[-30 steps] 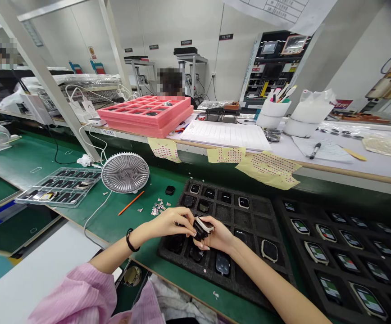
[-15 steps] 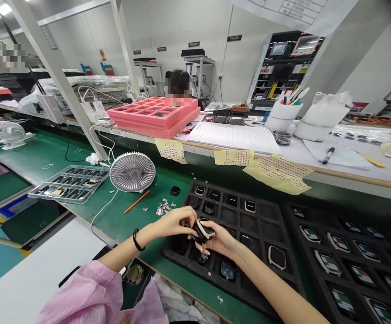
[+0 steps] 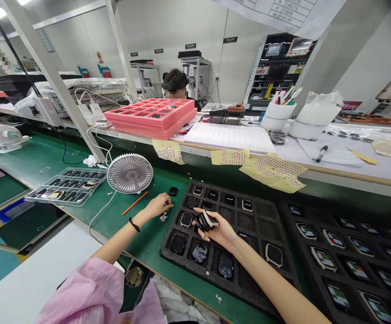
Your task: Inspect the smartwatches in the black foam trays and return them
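No wording is legible. Pale characters, too small to make out, stand on the small black rectangular signs on the far grey wall. Blurred print and table lines cover the white paper sheet hanging at right; a small white rectangular label at left has indistinct dark marks.

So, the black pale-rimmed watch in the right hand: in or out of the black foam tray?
Out: the right hand grips the watch, with black pieces beside it, over the tray.
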Motion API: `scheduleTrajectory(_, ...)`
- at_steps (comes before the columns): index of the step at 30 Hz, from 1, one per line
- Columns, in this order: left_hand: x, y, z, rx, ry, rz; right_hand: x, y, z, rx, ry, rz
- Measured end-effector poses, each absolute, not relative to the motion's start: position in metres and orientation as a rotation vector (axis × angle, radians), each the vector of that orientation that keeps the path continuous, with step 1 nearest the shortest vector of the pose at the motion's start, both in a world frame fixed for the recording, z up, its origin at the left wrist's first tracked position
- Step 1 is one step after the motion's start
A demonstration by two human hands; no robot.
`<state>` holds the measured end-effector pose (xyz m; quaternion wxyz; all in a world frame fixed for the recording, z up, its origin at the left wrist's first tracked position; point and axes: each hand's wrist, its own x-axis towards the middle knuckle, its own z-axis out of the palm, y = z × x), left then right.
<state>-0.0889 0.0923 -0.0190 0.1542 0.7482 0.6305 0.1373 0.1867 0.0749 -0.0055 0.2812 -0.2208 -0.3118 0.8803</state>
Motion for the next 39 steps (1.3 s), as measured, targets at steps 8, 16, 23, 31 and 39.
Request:
scheduleTrajectory(8, -0.073, 0.080, -0.009, 2.066, 1.775, 0.583, 0.182, 0.069, -0.003, -0.629, -0.823, 2.155)
scheduleTrajectory(16, -0.001, 0.052, 0.031, 1.703, 1.383, 1.061, 0.180, 0.062, 0.001, -0.672, -0.879, 1.918)
scheduleTrajectory(23, 0.028, 0.049, 0.034, 1.210, 1.221, 1.231, 0.181, 0.061, 0.005, -0.681, -0.922, 1.801)
scheduleTrajectory(31, 0.035, 0.051, 0.026, 1.153, 1.211, 1.253, 0.180, 0.060, 0.002, -0.700, -1.012, 1.732)
scheduleTrajectory(39, 0.051, 0.045, 0.016, 1.190, 1.115, 1.251, 0.183, 0.062, -0.002, -0.786, -0.865, 1.618)
